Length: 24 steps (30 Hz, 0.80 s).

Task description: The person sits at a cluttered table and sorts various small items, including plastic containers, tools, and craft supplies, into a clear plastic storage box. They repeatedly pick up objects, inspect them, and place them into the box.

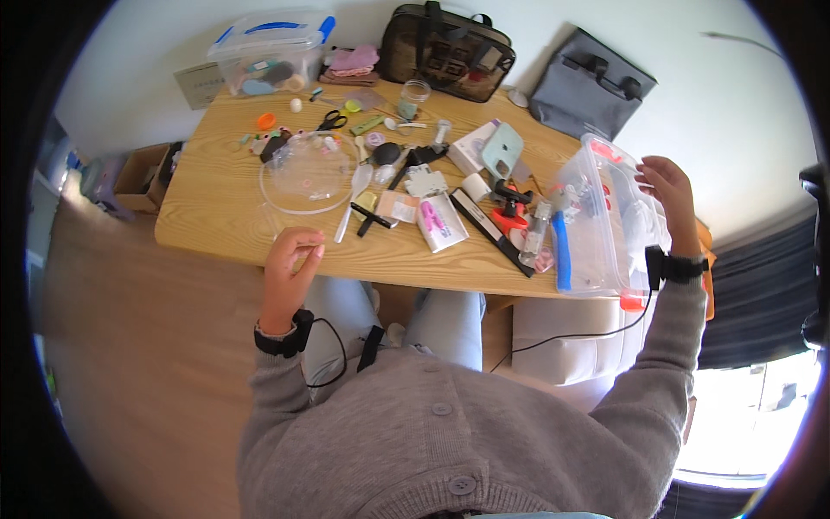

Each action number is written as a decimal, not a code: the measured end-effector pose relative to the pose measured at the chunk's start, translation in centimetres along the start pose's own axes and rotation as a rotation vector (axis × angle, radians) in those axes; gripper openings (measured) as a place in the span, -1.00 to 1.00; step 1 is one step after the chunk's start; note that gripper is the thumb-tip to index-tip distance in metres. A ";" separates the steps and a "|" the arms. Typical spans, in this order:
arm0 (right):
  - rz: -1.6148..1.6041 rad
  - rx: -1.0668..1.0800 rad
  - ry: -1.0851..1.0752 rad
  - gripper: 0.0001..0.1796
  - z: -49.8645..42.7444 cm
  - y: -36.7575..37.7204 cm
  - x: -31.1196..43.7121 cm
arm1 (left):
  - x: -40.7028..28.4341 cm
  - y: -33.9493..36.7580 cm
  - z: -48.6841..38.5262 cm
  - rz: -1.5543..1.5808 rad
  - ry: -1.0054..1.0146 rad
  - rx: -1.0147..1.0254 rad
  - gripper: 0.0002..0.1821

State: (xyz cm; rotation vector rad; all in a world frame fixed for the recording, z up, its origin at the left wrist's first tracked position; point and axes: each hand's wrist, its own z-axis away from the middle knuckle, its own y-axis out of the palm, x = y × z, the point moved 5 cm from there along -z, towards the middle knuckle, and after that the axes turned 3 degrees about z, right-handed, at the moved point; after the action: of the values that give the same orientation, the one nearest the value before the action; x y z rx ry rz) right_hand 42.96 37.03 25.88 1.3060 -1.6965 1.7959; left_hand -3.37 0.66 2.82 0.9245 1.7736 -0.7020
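My left hand [293,269] hovers at the near edge of the wooden table, fingers curled, thumb apart, holding nothing. Closest to it are a white plastic spoon [343,217], a black cross-shaped item [370,219] and a round clear plastic lid or dish [310,174]. Over the far side of a clear plastic bin [606,220], at the table's right end, my right hand [663,181] is raised with bent fingers and no object visible in it. The bin has a blue handle [562,252] and white bags inside. A white tray with a pink item [442,222] lies mid-table.
Along the wall stand a lidded clear box [269,55], folded cloths [354,63], a dark see-through bag [447,52] and a grey bag [591,84]. Scissors [332,120], a glass jar [412,100], a phone [502,150] and a black bar [491,232] lie among clutter. Cables hang from both wrists.
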 end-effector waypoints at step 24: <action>-0.133 -0.042 -0.297 -0.92 15.2 13.8 2.4 | -0.8 -6.6 0.4 -0.456 -0.062 0.047 -0.63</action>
State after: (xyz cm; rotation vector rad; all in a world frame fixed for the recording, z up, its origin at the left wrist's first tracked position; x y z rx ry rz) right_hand 36.86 19.20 17.43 1.6924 -1.7350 1.5440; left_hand -8.54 -3.49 3.74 0.5202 1.9381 -1.0513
